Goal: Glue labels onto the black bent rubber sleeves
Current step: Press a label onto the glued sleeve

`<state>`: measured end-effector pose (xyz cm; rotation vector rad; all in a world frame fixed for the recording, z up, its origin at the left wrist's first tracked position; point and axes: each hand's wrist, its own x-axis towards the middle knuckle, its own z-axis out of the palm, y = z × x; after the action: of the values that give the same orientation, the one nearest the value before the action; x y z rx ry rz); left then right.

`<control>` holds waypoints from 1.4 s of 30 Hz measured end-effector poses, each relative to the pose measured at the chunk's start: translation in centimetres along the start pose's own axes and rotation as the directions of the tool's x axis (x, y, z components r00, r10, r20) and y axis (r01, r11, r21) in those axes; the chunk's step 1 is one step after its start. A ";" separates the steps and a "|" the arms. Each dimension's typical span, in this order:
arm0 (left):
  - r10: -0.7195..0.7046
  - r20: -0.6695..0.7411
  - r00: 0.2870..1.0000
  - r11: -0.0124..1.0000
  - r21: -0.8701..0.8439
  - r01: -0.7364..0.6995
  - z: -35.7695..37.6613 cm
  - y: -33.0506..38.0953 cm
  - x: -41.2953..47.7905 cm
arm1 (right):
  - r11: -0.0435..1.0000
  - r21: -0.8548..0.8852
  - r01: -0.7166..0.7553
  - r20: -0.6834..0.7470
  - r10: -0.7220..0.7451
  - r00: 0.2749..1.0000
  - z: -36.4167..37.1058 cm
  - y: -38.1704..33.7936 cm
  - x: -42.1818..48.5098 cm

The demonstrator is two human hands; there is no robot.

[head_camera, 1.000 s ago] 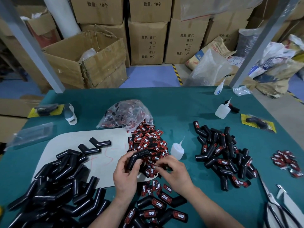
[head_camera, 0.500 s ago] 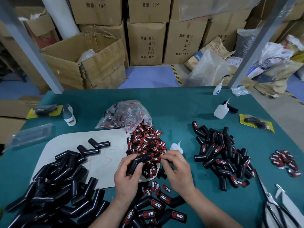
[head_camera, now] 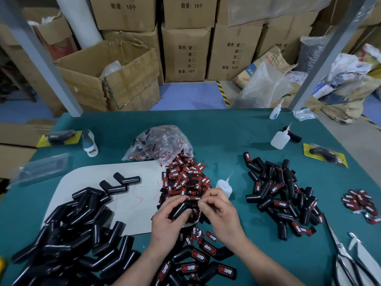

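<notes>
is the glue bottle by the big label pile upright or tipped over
Upright: the glue bottle stands on its base, nozzle pointing up, beside the label pile.

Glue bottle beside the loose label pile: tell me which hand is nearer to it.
Right. The right hand sits just in front of the glue bottle, knuckles near its base; the left hand, gripping the bent sleeve, is farther left.

Black bent sleeve [head_camera: 182, 208] tilted, gripped in left hand [head_camera: 167, 223]; red-black TAPER labels [head_camera: 185, 178] heaped just behind.
</notes>
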<state>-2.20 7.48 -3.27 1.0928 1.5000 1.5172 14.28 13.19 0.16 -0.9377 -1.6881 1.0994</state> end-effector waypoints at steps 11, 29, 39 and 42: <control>-0.058 -0.222 0.973 0.996 -0.084 0.040 0.0 0.7 0.4 | 0.921 -0.361 0.145 0.157 -0.094 0.983 -2.1 -0.6 0.8; -0.061 -0.204 0.977 0.997 -0.063 0.049 0.0 0.5 0.4 | 0.626 -0.737 0.254 0.559 0.353 0.750 -1.5 -0.8 -0.7; -0.054 -0.192 0.980 0.998 -0.055 0.044 0.0 1.1 0.3 | 0.880 -0.445 0.166 0.476 0.076 0.876 -1.9 -1.7 0.2; -0.066 -0.179 0.982 0.996 -0.072 0.054 0.0 0.9 0.2 | 0.942 -0.326 0.077 0.387 0.059 0.920 -2.2 -2.2 0.4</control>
<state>-2.22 7.61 -2.31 0.8823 1.5767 1.6490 15.96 13.48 2.77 -0.9591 -2.2633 1.0616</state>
